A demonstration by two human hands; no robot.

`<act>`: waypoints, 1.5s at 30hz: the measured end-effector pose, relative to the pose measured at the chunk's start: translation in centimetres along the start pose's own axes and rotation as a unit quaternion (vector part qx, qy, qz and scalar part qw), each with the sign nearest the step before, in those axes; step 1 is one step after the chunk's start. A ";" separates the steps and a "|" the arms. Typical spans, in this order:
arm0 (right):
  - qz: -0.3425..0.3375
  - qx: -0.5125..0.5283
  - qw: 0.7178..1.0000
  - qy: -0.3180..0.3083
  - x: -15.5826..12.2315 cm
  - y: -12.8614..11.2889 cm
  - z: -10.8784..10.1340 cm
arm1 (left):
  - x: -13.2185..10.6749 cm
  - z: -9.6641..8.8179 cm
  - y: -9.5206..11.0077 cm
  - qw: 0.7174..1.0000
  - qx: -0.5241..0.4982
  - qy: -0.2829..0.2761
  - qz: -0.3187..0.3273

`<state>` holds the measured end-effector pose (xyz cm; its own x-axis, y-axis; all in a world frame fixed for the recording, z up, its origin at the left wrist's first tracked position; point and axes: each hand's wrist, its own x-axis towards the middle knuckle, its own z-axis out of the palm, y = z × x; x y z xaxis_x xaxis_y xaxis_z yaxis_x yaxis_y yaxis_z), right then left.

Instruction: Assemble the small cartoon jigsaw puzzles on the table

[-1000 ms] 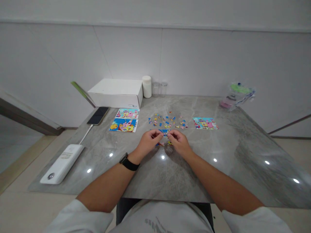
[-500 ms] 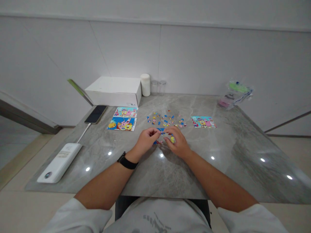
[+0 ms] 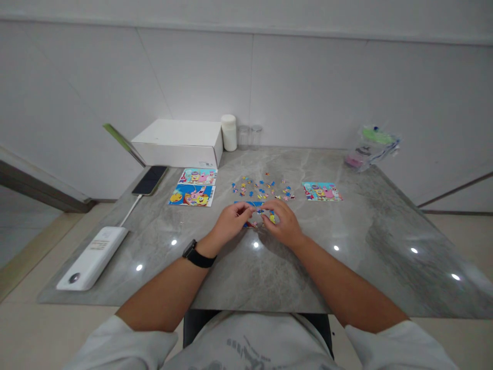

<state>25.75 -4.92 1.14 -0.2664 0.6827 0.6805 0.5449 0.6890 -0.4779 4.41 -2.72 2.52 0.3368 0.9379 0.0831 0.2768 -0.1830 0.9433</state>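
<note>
My left hand (image 3: 232,222) is closed in a pinch above a partly joined jigsaw puzzle (image 3: 272,218). My right hand (image 3: 284,222) faces it, thumb and fingers curled inward, fingertips almost meeting the left ones. A small jigsaw piece, mostly covered by the fingers, sits between the fingertips; its picture is too small to read. Blue, red and yellow parts of the puzzle show around and between the hands, the rest being hidden beneath them. Just beyond lie several loose jigsaw pieces (image 3: 251,194), scattered on the grey table (image 3: 258,282).
Picture cards (image 3: 192,196) lie to the left, another picture card (image 3: 322,191) to the right. A phone (image 3: 150,180) is cabled to a white power bank (image 3: 92,258). At the back stand a white box (image 3: 179,144), a white bottle (image 3: 229,133), two glasses (image 3: 255,137) and a plastic bag (image 3: 372,148).
The fingertips of both hands have shifted slightly, and the right fingers have drawn a little closer together. More of the puzzle's blue upper edge shows. The view has tilted slightly.
</note>
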 end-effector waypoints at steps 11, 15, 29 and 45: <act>0.016 -0.033 0.997 -0.075 0.1 1.7 -1.5 | -0.5 -3.8 0.1 0.870 0.444 -0.136 0.166; 0.027 -0.041 0.988 -0.145 0.2 2.6 -2.4 | -0.4 -3.8 -0.5 0.864 0.460 -0.135 0.158; 0.038 -0.065 0.963 -0.259 -0.3 1.9 -1.4 | 0.0 -3.8 -1.3 0.877 0.431 -0.146 0.153; 0.053 -0.097 0.962 -0.249 -0.5 1.6 -0.6 | -0.3 -3.7 -1.2 0.909 0.370 -0.126 0.142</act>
<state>27.17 -4.31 0.37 -0.5218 0.8123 0.2606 0.7154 0.5831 -0.3850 0.61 -1.63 2.55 0.6597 0.7410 0.1256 0.6445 -0.6438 0.4125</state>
